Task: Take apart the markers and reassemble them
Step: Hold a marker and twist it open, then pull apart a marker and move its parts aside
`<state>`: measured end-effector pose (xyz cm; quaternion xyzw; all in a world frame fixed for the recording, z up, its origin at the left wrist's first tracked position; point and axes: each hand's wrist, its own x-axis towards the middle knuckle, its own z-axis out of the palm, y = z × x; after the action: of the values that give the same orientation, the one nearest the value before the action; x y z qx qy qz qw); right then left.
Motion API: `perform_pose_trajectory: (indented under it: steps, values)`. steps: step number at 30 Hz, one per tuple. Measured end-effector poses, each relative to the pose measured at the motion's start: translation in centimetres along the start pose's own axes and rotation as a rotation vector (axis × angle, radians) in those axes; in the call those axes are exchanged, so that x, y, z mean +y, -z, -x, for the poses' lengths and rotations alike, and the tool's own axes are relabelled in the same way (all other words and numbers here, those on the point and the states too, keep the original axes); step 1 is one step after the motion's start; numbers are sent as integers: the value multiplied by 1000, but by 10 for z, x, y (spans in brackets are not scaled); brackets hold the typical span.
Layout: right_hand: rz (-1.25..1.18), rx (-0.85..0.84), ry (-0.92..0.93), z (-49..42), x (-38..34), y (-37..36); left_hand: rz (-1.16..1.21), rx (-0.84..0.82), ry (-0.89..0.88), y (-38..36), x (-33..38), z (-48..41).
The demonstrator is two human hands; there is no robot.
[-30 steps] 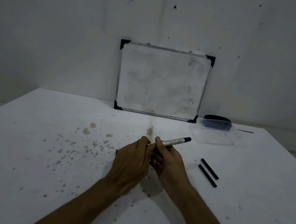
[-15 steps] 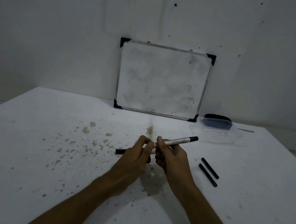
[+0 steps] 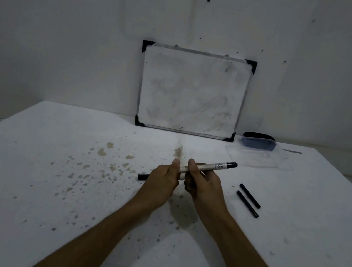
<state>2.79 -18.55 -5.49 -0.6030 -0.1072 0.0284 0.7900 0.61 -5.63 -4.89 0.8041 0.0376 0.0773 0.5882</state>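
Silver-grey marker (image 3: 206,167) w/ black end cap, held off the bench near centre, tilted so capped end points to abt 2 o'clock; small printed label near that end, lower end hidden. A black piece (image 3: 143,176) pokes out toward 9 o'clock, low by the bench. Two thin black sticks (image 3: 248,200) lie side by side at 3 o'clock, parallel, slanting toward 4–5 o'clock.

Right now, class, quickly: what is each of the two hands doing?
Left hand: closed on a black piece that sticks out to its left.
Right hand: closed around the silver marker barrel, black end pointing right.
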Motion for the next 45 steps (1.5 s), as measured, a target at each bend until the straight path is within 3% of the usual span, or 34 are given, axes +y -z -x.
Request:
perform_pose_trajectory:
  steps: [4,9,12,19,21,23,26,30,34,36,38,42,45]
  values:
    - [-393,85,-129,-11,-9,23,119,130,60,24,-6,-8]
    - [-469,0,-259,-6,-9,16,-709,54,-310,24,-19,7]
    - [-480,-12,-296,-6,-16,15,-809,30,-454,19,-28,1]
    - [-562,80,-309,-9,-18,31,-878,1,-516,13,-38,4]
    - [-533,84,-290,-9,-17,31,-738,52,-461,10,-32,7]
    - [-475,80,-258,-8,-17,31,-387,111,-319,9,-21,12]
    - [-266,107,-169,-2,-19,24,77,28,-51,12,-8,8]
    - [172,231,151,11,-27,6,601,-54,177,11,-3,4]
    - [340,84,456,28,-28,-13,1124,-184,385,14,0,5]
    - [640,-37,525,30,-5,-16,1223,-277,420,18,3,6]
    - [903,-46,545,28,15,-18,1226,-314,442,19,4,7]
    - [651,76,540,24,15,-23,1269,-287,463,20,7,8]
    - [709,63,530,26,13,-25,1275,-267,459,21,8,8]
